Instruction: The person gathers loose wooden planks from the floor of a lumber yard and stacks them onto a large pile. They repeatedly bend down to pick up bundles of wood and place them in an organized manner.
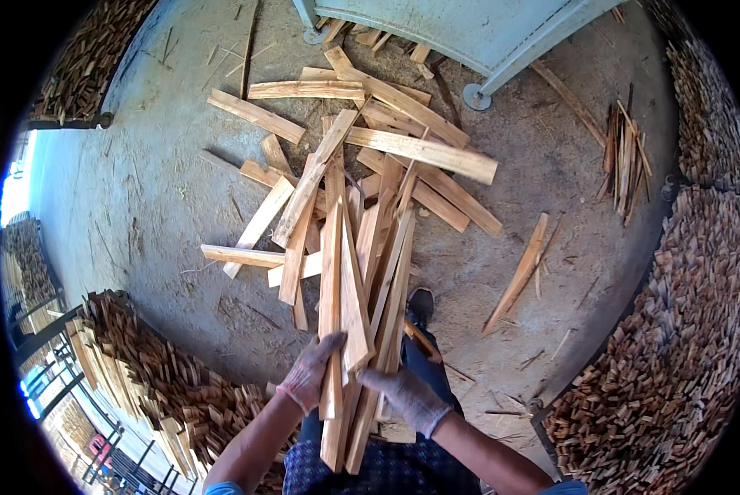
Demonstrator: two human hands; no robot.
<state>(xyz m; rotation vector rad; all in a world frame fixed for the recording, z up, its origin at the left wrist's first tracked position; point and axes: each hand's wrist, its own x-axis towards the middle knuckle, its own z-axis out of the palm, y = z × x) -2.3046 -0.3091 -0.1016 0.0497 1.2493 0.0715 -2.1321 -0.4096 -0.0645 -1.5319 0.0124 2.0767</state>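
Note:
My left hand [312, 375], in a pale work glove, grips a long narrow wooden plank [330, 289] by its left edge, close to my body. Beside that plank a wider board [355, 318] lies at a slant, its near end between my two hands. My right hand [407, 400], also gloved, closes around the right side of a bundle of wooden planks [393, 297], with the thumb near the slanted board's end. The bundle's near ends reach my lap, and its far ends point into a loose heap of planks [424, 154] on the floor. The right fingers are partly hidden.
Stacked wood pieces [659, 363] rise at the right, with another stack [172, 371] at the lower left. A pale metal panel on legs [477, 37] stands beyond the heap. Thin wood strips [626, 161] and a single plank [516, 272] lie on the concrete floor [151, 223].

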